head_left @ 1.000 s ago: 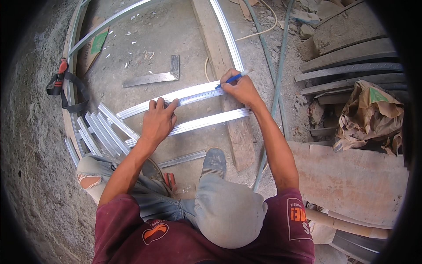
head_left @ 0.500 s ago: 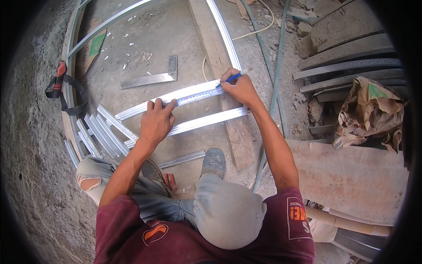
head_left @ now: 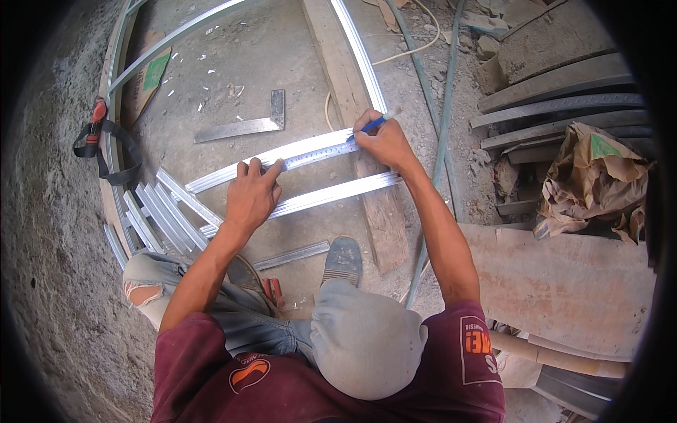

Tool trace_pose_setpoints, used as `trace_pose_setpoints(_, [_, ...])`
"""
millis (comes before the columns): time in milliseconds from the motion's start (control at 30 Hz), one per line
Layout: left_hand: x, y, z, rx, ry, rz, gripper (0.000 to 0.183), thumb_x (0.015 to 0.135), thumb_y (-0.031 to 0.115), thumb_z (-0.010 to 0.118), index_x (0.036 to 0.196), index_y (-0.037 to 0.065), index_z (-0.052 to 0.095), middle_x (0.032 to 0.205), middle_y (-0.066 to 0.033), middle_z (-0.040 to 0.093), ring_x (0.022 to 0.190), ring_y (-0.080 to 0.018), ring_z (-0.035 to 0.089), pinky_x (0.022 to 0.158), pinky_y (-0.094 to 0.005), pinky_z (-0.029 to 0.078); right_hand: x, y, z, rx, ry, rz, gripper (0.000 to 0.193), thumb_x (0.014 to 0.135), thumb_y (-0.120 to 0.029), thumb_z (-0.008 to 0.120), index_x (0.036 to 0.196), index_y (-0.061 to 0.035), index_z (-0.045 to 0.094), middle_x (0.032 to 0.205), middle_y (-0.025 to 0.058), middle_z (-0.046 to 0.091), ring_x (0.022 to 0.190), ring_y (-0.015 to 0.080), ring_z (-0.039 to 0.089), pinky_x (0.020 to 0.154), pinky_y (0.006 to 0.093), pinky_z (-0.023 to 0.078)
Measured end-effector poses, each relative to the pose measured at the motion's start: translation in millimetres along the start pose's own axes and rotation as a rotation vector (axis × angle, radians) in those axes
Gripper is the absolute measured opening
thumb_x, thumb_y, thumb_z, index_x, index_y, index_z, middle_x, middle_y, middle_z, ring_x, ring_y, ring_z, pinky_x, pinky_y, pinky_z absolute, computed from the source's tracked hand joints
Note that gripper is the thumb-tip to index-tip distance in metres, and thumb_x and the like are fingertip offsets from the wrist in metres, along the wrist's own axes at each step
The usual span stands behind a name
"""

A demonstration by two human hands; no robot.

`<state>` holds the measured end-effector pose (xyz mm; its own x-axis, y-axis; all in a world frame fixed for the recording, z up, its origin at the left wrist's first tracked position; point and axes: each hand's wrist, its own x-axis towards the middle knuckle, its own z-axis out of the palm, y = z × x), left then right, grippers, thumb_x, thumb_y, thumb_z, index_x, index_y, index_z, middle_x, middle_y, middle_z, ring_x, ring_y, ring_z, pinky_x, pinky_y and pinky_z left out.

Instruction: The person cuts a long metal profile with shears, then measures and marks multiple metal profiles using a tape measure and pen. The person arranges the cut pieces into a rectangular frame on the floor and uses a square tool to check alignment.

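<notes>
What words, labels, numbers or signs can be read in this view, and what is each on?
Maroon right sleeve: large orange and white lettering in a pale frame; wording not copied here.
Maroon shirt front: small lettering by an orange emblem; too small to read surely.
Measuring strip: fine scale marks; figures too small to read.
Brown-and-green sheet at upper left: dark print, too blurred to read.

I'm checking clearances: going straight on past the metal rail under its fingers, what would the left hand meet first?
Beyond the metal rail, the left hand would probably meet the L-shaped square, though depth is unclear.
</notes>
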<state>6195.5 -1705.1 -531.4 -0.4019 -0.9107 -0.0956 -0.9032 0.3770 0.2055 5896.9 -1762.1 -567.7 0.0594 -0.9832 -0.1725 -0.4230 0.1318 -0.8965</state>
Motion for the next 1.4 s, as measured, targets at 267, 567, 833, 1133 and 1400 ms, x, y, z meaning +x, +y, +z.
trace_pose_setpoints(267, [-0.2,0.2,-0.2,0.009,0.001,0.003,0.050,0.082,0.012,0.063,0.132,0.016,0.061,0.104,-0.0152,0.056,0.099,-0.0328,0.055,0.078,-0.0432,0.055,0.2,0.3,0.5,0.020,-0.003,0.006,0.020,0.074,-0.019,0.070,0.087,-0.0046,0.069,0.079,0.0079,0.069,0.076,0.0188,0.066,0.073,0.0316,0.052])
trace_pose_setpoints(567, [-0.4,-0.5,0.4,0.009,0.001,0.000,0.050,0.081,0.012,0.063,0.132,0.016,0.061,0.104,-0.0152,0.056,0.099,-0.0329,0.055,0.077,-0.0434,0.055,-1.2,-6.1,-0.3,-0.006,-0.005,0.015,0.019,0.074,-0.018,0.069,0.087,-0.0042,0.069,0.079,0.0082,0.069,0.076,0.0185,0.066,0.073,0.0314,0.052])
trace_pose_setpoints(833, [-0.4,-1.0,0.0,0.003,0.012,0.011,0.051,0.081,0.012,0.063,0.132,0.017,0.061,0.104,-0.0152,0.056,0.098,-0.0328,0.055,0.078,-0.0436,0.055,-0.2,-3.8,-0.7,0.012,-0.010,0.009,0.019,0.074,-0.017,0.069,0.087,-0.0037,0.068,0.079,0.0083,0.069,0.075,0.0181,0.066,0.073,0.0314,0.052])
trace_pose_setpoints(1133, [-0.8,-0.1,0.0,0.001,0.003,0.001,0.050,0.082,0.012,0.063,0.132,0.016,0.061,0.105,-0.0155,0.056,0.099,-0.0330,0.055,0.078,-0.0439,0.055,1.5,-0.6,0.4,0.001,-0.011,0.014,0.019,0.074,-0.018,0.070,0.087,-0.0045,0.068,0.079,0.0077,0.069,0.076,0.0181,0.066,0.073,0.0311,0.052])
trace_pose_setpoints(1400, [-1.7,-1.5,-0.2,0.000,0.021,0.009,0.051,0.081,0.013,0.063,0.132,0.017,0.062,0.104,-0.0150,0.056,0.099,-0.0328,0.055,0.078,-0.0436,0.055,0.5,2.2,-3.6,0.146,0.083,-0.021,0.014,0.077,-0.013,0.069,0.087,-0.0040,0.068,0.083,0.0053,0.068,0.078,0.0152,0.063,0.076,0.0297,0.050])
